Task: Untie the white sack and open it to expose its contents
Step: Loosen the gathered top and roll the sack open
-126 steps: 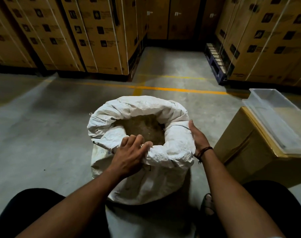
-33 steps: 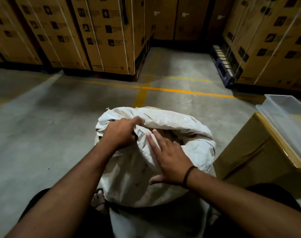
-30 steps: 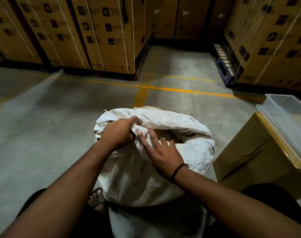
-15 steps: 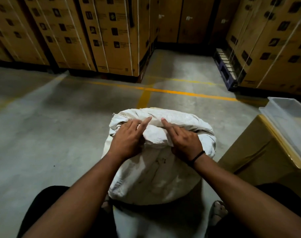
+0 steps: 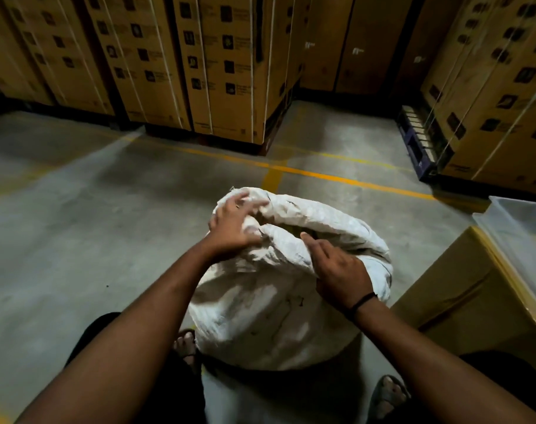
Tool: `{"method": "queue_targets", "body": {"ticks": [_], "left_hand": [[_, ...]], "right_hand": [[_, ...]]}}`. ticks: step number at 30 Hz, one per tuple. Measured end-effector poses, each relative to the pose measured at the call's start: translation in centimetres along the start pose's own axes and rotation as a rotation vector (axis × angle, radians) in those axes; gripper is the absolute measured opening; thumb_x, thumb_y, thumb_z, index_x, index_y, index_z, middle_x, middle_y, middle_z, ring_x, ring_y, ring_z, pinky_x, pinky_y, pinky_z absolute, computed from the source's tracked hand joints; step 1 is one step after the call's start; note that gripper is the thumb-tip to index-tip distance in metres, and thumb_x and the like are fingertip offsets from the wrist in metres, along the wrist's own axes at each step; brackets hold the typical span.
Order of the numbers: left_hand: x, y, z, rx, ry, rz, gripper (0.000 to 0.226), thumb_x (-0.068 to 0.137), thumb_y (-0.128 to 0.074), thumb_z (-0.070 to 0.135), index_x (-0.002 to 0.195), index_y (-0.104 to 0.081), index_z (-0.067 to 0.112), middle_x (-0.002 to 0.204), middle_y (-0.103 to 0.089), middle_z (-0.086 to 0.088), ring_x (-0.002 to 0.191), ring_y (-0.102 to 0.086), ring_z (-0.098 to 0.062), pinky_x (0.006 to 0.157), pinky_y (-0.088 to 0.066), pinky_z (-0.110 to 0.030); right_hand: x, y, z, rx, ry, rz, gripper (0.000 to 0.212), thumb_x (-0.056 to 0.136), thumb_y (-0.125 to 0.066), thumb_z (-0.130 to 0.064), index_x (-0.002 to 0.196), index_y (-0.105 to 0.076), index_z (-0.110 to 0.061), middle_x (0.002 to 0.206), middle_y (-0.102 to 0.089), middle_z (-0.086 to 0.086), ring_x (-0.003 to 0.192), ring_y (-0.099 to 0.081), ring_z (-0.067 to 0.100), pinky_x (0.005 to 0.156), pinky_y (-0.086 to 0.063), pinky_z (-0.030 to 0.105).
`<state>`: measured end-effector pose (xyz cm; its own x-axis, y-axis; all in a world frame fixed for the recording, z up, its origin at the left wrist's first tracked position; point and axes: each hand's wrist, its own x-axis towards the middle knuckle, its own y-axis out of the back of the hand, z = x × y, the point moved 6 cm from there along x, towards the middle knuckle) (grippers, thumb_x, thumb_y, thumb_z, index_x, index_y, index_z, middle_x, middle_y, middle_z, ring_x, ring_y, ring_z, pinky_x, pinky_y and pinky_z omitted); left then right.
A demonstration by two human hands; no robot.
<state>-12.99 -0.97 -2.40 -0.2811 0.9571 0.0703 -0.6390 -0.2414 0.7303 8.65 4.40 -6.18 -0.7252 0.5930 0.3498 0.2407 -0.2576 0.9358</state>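
Note:
The white sack stands on the concrete floor between my feet, bulging and full. Its top cloth is rolled into a thick rim with a narrow dark gap in the middle where a bit of brownish content shows. My left hand is blurred and lies on the rim's far left corner, fingers spread over the cloth. My right hand, with a black band at the wrist, clasps the near fold of the rim, thumb on top.
A brown carton stands close on the right with a clear plastic tub on top. Stacked strapped cartons line the back and right. A yellow floor line runs behind the sack. My sandalled feet flank the sack's base.
Seconds ago the sack mouth was rolled wide open. Since half a second ago my left hand slid to the rim's far left corner and my right hand moved right, parting the folds slightly.

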Motion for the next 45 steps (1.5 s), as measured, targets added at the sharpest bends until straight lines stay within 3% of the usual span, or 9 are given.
{"method": "queue_targets", "body": {"ticks": [3,7,13,20,26,28,34,41,45], "left_hand": [[-0.1,2.6,-3.6,-0.349,0.310,0.435,0.084,0.065,-0.066,0.061,0.144,-0.045,0.043,0.153,-0.038,-0.006,0.135,-0.042,-0.029,0.114,-0.033,-0.048],[0.2,-3.7,-9.6,-0.971,0.719,0.082,0.097,0.069,-0.066,0.085,0.139,-0.055,0.018,0.136,-0.064,-0.015,0.118,-0.066,-0.032,0.106,-0.049,-0.051],[1.2,-6.1,-7.5,-1.212,0.662,0.020,0.055,0.103,-0.044,0.056,0.125,-0.066,0.011,0.117,-0.073,-0.018,0.101,-0.071,-0.033,0.085,-0.057,-0.043],[2.7,-2.5,-5.9,-1.374,0.524,0.010,0.019,0.087,-0.046,0.014,0.080,-0.060,0.002,0.064,-0.061,-0.010,0.054,-0.062,-0.020,0.053,-0.054,-0.022],[2.0,-2.0,-9.8,-1.290,0.622,0.060,0.066,0.105,-0.026,0.020,0.063,-0.074,0.003,0.059,-0.070,-0.012,0.050,-0.070,-0.022,0.053,-0.055,-0.025],[1.7,-2.6,-8.0,-1.199,0.587,-0.019,0.067,0.099,-0.033,0.012,0.042,-0.066,0.003,0.046,-0.063,-0.009,0.039,-0.063,-0.017,0.040,-0.048,-0.021],[1.5,-2.8,-9.8,-1.027,0.609,0.062,0.045,0.107,-0.029,0.012,0.071,-0.055,0.007,0.057,-0.053,-0.010,0.039,-0.059,-0.013,0.049,-0.047,-0.020],[1.7,-4.1,-9.4,-0.846,0.578,-0.078,0.041,0.103,-0.028,-0.012,0.076,-0.053,0.005,0.052,-0.064,0.003,0.042,-0.059,0.003,0.048,-0.046,-0.009],[1.8,-4.6,-8.7,-0.879,0.597,-0.160,0.036,0.101,-0.032,-0.015,0.082,-0.058,0.002,0.064,-0.067,-0.004,0.048,-0.065,-0.002,0.049,-0.050,-0.014]], "right_hand": [[-0.3,0.1,-0.7,0.015,0.009,-0.027,0.066,0.083,-0.037,-0.010,0.148,-0.041,-0.018,0.112,-0.062,0.006,0.072,-0.060,0.032,0.049,-0.049,0.038],[-0.6,0.0,-0.9,0.036,0.019,-0.056,0.068,0.081,-0.037,-0.012,0.148,-0.040,-0.020,0.114,-0.061,0.004,0.075,-0.061,0.031,0.051,-0.050,0.039],[-1.0,-0.2,-0.4,0.070,0.040,-0.052,0.073,0.075,-0.057,-0.010,0.145,-0.042,-0.021,0.113,-0.060,0.003,0.077,-0.062,0.030,0.052,-0.050,0.038],[-0.9,-1.6,-0.9,0.124,0.104,-0.173,0.100,0.063,-0.067,-0.023,0.153,-0.023,-0.025,0.127,-0.053,0.001,0.094,-0.061,0.028,0.070,-0.053,0.035],[0.4,-1.7,-4.7,0.441,0.258,-0.428,0.087,0.083,-0.044,-0.077,0.154,-0.012,-0.039,0.153,-0.031,-0.009,0.137,-0.035,0.015,0.109,-0.035,0.044],[2.0,-0.8,-3.9,0.506,0.163,-0.297,0.084,0.083,-0.031,-0.083,0.154,-0.017,-0.039,0.158,-0.025,-0.010,0.146,-0.020,0.013,0.118,-0.021,0.048],[6.9,-2.7,-1.7,-0.048,0.020,0.086,0.088,0.088,-0.058,-0.050,0.158,-0.014,-0.020,0.166,-0.012,0.003,0.152,-0.013,0.028,0.119,-0.015,0.056],[10.9,-7.2,0.6,-0.088,-0.025,0.006,0.095,0.083,-0.050,-0.054,0.158,-0.008,-0.013,0.166,-0.010,0.007,0.152,0.000,0.038,0.118,-0.004,0.063],[13.2,-8.9,2.2,0.020,-0.063,0.029,0.074,0.088,-0.048,-0.035,0.155,-0.024,-0.011,0.150,-0.046,0.006,0.145,-0.035,0.029,0.118,-0.007,0.060]]}}
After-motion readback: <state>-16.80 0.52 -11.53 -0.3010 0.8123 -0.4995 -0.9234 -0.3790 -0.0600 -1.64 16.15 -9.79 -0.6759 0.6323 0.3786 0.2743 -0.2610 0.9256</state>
